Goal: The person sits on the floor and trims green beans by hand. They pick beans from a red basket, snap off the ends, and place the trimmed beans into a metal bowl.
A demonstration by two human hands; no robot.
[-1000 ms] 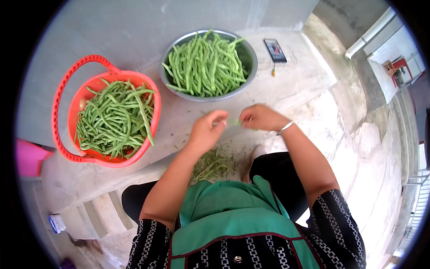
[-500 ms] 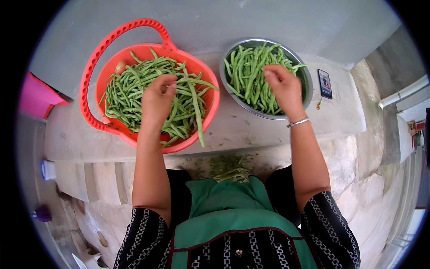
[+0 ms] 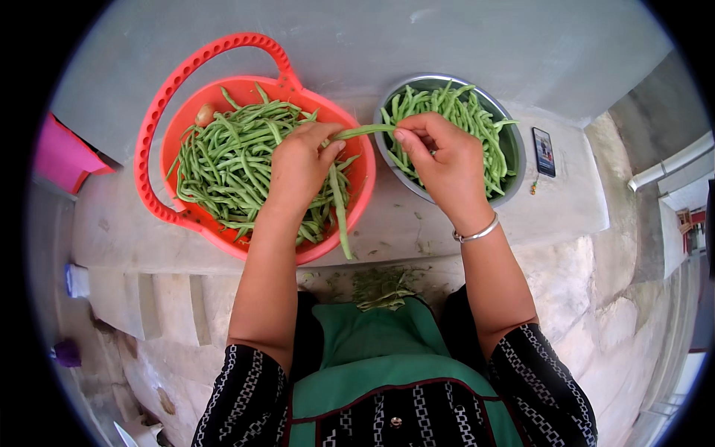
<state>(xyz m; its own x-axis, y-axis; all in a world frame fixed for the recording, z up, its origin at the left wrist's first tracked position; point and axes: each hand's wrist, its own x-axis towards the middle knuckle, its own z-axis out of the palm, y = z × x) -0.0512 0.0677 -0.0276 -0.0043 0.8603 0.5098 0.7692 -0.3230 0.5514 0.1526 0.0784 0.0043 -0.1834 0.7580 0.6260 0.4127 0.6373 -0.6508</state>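
Both grips pinch one green bean: left hand over orange basket, right hand over steel bowl. Step seems tip trimming; snapping needs firm pinch.

A small dark rectangular phone lies just right of the steel bowl, its screen apparently showing bluish colours.

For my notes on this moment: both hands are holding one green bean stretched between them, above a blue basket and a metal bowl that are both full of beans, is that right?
Not quite: the basket is red-orange, not blue, as the head view shows. The rest holds: the left hand and right hand hold one green bean between them, above that basket and the metal bowl, both full of beans.
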